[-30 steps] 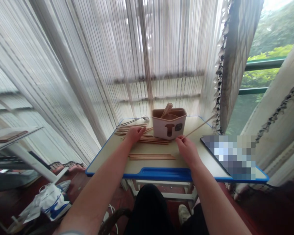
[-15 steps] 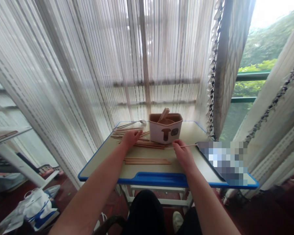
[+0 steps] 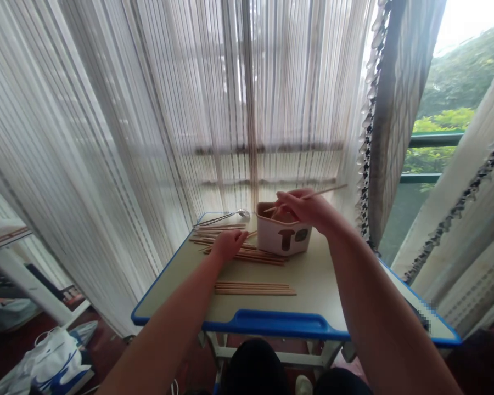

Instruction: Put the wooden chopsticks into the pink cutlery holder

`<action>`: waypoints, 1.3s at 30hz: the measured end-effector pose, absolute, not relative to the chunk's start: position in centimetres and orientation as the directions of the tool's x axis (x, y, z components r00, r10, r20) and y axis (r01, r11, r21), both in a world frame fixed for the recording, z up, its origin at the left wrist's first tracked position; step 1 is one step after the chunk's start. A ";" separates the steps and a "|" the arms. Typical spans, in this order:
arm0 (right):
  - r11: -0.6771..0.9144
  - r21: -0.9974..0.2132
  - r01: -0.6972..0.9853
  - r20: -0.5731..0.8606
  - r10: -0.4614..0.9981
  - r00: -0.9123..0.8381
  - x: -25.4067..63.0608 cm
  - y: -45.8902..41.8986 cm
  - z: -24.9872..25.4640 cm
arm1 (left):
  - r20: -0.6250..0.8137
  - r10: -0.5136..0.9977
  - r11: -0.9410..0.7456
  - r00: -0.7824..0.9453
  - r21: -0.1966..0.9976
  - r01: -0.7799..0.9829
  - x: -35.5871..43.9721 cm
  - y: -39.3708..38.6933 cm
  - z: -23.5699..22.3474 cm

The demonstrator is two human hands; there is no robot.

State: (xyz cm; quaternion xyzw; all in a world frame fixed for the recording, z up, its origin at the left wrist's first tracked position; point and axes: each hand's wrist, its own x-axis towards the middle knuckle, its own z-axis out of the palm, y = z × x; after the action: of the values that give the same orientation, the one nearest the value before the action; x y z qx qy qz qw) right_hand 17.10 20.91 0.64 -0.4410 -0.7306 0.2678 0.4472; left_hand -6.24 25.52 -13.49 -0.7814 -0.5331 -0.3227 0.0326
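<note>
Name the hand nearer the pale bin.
Right. The right hand is over the open bin, holding a stick; the left hand is left of the bin, at scattered sticks.

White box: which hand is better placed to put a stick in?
The right hand, I'd say: it is at the white box, holding a thin stick, while the left hand is among the loose sticks.

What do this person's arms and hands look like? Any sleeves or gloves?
No gloves: the left hand and right hand are bare. The left forearm and right forearm show no sleeves or watches and get thinner toward the hands. I can't tell about small rings.
</note>
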 end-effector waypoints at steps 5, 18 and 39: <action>0.497 -0.582 0.644 0.470 0.851 -0.233 15.7 25.2 3.7 | 0.532 0.809 -0.441 0.249 0.271 0.856 -5.9 25.9 -13.7; 0.421 -0.598 0.682 0.226 0.905 -0.361 17.2 29.1 2.4 | 0.510 0.794 -0.489 0.331 0.212 0.846 -5.1 26.0 -13.8; 0.248 -0.201 0.948 0.518 0.848 -0.112 17.0 28.2 2.5 | 0.635 0.671 -0.278 -0.383 0.694 0.664 -8.6 27.2 -12.9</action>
State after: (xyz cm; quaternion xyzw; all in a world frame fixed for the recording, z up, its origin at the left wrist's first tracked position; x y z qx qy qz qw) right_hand 17.01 28.22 2.49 -0.6066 -0.7402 -0.0903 0.2757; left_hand -8.58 27.23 -12.94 -0.5553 -0.6010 -0.5748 -0.0028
